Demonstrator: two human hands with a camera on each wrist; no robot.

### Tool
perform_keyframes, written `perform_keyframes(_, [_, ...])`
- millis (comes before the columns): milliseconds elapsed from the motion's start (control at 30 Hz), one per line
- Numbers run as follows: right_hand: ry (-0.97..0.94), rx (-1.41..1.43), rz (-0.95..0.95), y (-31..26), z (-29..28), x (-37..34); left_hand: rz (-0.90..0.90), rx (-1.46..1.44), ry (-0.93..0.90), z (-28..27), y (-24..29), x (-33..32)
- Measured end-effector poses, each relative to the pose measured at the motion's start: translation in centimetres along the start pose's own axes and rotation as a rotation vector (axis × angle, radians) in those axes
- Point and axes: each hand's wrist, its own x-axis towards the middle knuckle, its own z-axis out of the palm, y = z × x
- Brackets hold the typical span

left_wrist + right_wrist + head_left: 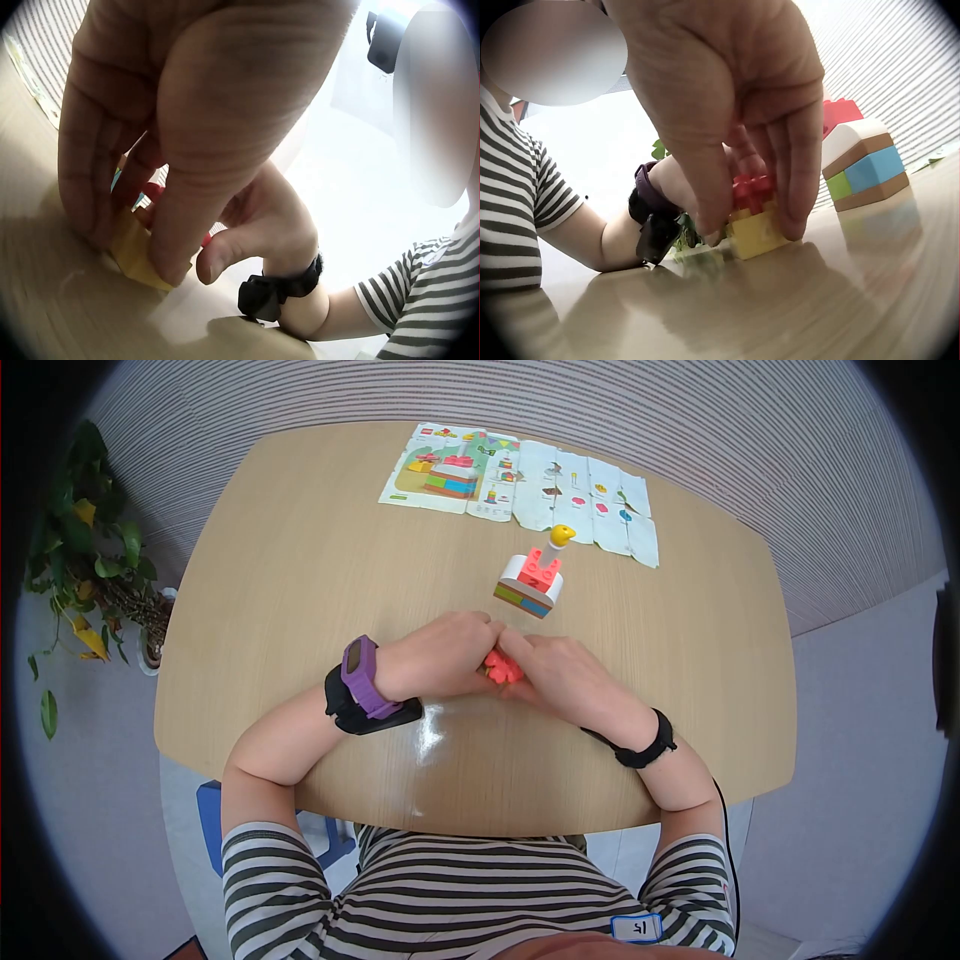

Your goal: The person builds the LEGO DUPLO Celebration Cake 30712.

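Note:
In front of me on the table, my left hand (445, 650) and right hand (570, 678) meet around a small yellow toy brick (759, 236). A red flower-shaped piece (502, 667) sits at the brick's top, partly covered by fingers. The left thumb and fingers pinch the yellow brick in the left wrist view. From the other side, the right thumb and fingers grip it close to the tabletop. Just beyond the hands stands a brick cake (527, 600) of brown, green, blue and white layers, topped by a red brick (538, 572) and a candle with a yellow flame (562, 535).
A creased picture leaflet (520, 485) lies along the far edge of the wooden table (300, 540). To the left, off the table, is a leafy potted plant (110, 570). A striped wall (330, 395) rises behind the table.

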Motion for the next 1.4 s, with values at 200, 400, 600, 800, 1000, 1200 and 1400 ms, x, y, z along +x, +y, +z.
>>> perform_keyframes(200, [0.059,-0.026,0.006,0.2,0.0,0.0,-0.016,-0.023,0.006,-0.2,0.1,0.0])
perform_keyframes(400, [0.052,0.001,0.006,0.2,-0.1,-0.1,-0.018,0.023,0.020,0.2,-0.2,0.2])
perform_keyframes(600, [0.048,-0.085,0.029,-0.9,-2.2,-0.7,-0.054,0.040,0.013,0.2,0.0,-0.1])
perform_keyframes(800, [-0.230,-0.092,0.161,-4.2,-8.3,-7.5,-0.032,0.040,0.028,0.5,-0.2,-0.2])
perform_keyframes(1000, [-0.820,0.429,0.206,-4.4,-1.3,-19.5,-0.047,0.037,0.018,0.8,-0.4,-0.3])
perform_keyframes(1200, [-0.463,0.344,0.717,-3.7,16.0,-32.4,-0.063,0.041,-0.004,0.8,-0.1,-0.1])
perform_keyframes(1400, [-0.319,0.164,1.089,-7.2,17.8,-30.3,-0.053,0.076,-0.011,0.3,0.2,-0.4])
